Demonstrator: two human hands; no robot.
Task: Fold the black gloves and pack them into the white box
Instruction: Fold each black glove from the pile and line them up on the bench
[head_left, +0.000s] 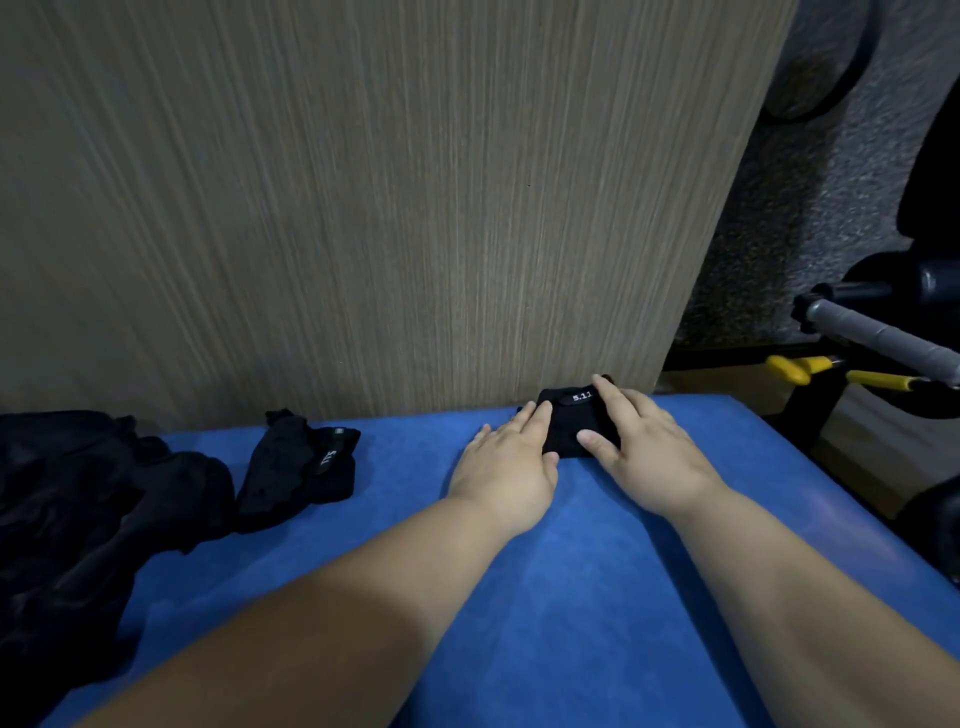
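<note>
As left hand (511, 462) presses folded glove (569, 428) flat-fingered from 8 o'clock | right hand (649, 447) flat atop it | second glove (306, 467) at 9 o'clock

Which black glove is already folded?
The folded glove beneath the left hand and right hand; the other glove lies spread out, untouched, further left.

Dim, flat indoor light sinks the glove pile (78, 519) into detail-less black, with slight blur throughout and wide-angle bending at the edges.
</note>
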